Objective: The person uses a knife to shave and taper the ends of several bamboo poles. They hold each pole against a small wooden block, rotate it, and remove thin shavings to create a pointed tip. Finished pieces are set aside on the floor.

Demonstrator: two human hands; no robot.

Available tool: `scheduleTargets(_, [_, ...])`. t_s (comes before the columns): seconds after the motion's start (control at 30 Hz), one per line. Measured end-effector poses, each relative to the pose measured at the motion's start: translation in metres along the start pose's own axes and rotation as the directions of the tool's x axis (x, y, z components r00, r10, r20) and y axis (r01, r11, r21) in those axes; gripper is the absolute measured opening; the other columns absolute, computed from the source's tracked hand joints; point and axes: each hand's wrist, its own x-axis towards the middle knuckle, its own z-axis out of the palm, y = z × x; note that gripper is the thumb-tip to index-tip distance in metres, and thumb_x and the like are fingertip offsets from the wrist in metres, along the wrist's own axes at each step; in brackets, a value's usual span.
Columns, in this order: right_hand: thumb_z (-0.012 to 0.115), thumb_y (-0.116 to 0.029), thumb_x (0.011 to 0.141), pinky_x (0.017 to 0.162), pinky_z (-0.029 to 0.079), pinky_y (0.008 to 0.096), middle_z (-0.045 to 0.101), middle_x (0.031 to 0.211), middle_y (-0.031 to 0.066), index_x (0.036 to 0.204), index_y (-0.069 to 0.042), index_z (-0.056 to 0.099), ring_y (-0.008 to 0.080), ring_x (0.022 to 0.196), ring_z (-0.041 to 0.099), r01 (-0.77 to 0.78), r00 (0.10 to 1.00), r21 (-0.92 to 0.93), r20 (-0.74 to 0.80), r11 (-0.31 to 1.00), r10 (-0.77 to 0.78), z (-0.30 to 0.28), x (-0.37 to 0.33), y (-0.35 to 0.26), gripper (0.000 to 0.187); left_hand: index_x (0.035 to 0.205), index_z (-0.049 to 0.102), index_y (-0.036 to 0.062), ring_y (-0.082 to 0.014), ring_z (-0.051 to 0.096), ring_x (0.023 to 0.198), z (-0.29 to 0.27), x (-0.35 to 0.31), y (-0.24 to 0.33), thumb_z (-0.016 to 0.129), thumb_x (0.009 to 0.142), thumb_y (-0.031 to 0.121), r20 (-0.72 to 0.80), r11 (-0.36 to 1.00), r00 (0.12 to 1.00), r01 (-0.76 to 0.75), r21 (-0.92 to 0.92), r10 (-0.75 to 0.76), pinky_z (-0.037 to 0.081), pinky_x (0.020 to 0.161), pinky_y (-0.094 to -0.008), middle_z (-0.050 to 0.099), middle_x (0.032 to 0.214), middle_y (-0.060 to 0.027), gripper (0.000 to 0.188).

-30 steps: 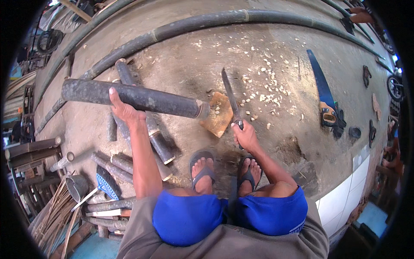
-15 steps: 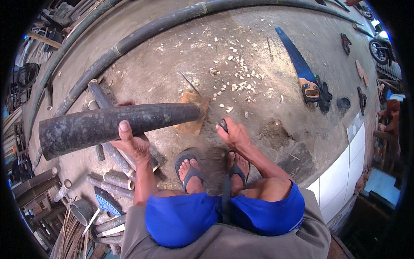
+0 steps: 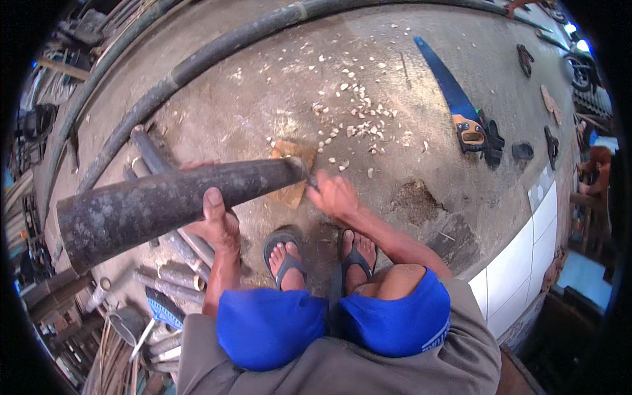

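A thick dark bamboo section (image 3: pixel 178 191) lies slantwise in front of me, its wide end at the left. My left hand (image 3: pixel 217 220) is wrapped around its underside, thumb up on the near side. Its narrow end is over a wooden block (image 3: pixel 288 197) on the ground. My right hand (image 3: pixel 334 195) is closed on the dark handle of a long-bladed knife (image 3: pixel 313 182), right at that narrow end. The blade is smeared by motion and can hardly be made out.
Pale wood chips (image 3: pixel 359 112) litter the ground ahead. A handsaw (image 3: pixel 451 92) lies at the right beside dark gloves (image 3: pixel 492 141). Long bamboo poles (image 3: pixel 210 59) curve along the far left. Cut bamboo pieces (image 3: pixel 178 276) and a blue broom (image 3: pixel 163 308) are at the near left.
My right hand has swung the knife left and up against the bamboo's narrow end. The bamboo's wide end has dipped slightly, with my left hand still on it.
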Motion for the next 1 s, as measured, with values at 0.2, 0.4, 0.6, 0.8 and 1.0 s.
scheduleTargets(0.2, [0.068, -0.033, 0.092, 0.066, 0.055, 0.0561, 0.068, 0.08, 0.0295, 0.101, 0.0, 0.059, 0.0496, 0.077, 0.069, 0.591, 0.784, 0.287, -0.425, 0.754, -0.453, -0.065, -0.02, -0.057, 0.035, 0.131, 0.049, -0.0051, -0.0298, 0.064, 0.107, 0.004, -0.007, -0.01, 0.081, 0.083, 0.021, -0.068, 0.998, 0.998, 0.01, -0.058, -0.014, 0.054, 0.095, -0.0436, 0.062, 0.116, -0.0184, 0.063])
scheduleTargets(0.4, [0.07, -0.03, 0.091, 0.062, 0.055, 0.0515, 0.068, 0.079, 0.0217, 0.098, -0.001, 0.061, 0.0431, 0.068, 0.069, 0.047, 0.994, -0.008, -0.096, 0.999, -0.048, 0.011, 0.003, 0.008, 0.031, 0.135, 0.047, -0.0044, -0.0286, 0.065, 0.108, -0.007, 0.007, -0.01, 0.079, 0.087, 0.023, 0.017, 0.996, 0.996, -0.084, -0.004, 0.084, 0.055, 0.097, -0.0443, 0.064, 0.116, -0.0181, 0.064])
scheduleTargets(0.6, [0.065, -0.04, 0.093, 0.067, 0.055, 0.0558, 0.068, 0.081, 0.0254, 0.106, -0.002, 0.062, 0.0452, 0.079, 0.071, 0.597, 0.747, 0.245, -0.516, 0.764, -0.419, -0.044, -0.015, -0.045, 0.041, 0.132, 0.051, -0.006, -0.0262, 0.065, 0.103, -0.02, 0.005, -0.014, 0.08, 0.086, 0.023, -0.006, 0.997, 0.998, 0.057, -0.057, -0.057, 0.055, 0.096, -0.0413, 0.064, 0.118, -0.0174, 0.062])
scheduleTargets(0.8, [0.066, -0.039, 0.091, 0.067, 0.056, 0.0551, 0.07, 0.089, 0.0283, 0.099, -0.002, 0.06, 0.0449, 0.084, 0.071, -0.092, 0.995, 0.074, 0.048, 0.993, 0.089, 0.02, 0.005, 0.019, 0.038, 0.14, 0.045, -0.0075, -0.0275, 0.061, 0.116, -0.036, -0.002, -0.036, 0.075, 0.092, 0.021, -0.031, 0.979, 0.981, 0.189, -0.081, -0.192, 0.049, 0.105, -0.0429, 0.059, 0.132, -0.0167, 0.063])
scheduleTargets(1.0, [0.064, -0.036, 0.094, 0.067, 0.056, 0.0545, 0.069, 0.087, 0.0264, 0.099, -0.001, 0.059, 0.0421, 0.081, 0.071, 0.521, 0.801, 0.258, -0.476, 0.813, -0.363, -0.043, -0.021, -0.041, 0.035, 0.148, 0.035, -0.0059, -0.0289, 0.057, 0.123, -0.02, -0.002, -0.021, 0.078, 0.092, 0.024, -0.123, 0.987, 0.98, 0.155, -0.04, -0.159, 0.046, 0.11, -0.0443, 0.051, 0.145, -0.0195, 0.077])
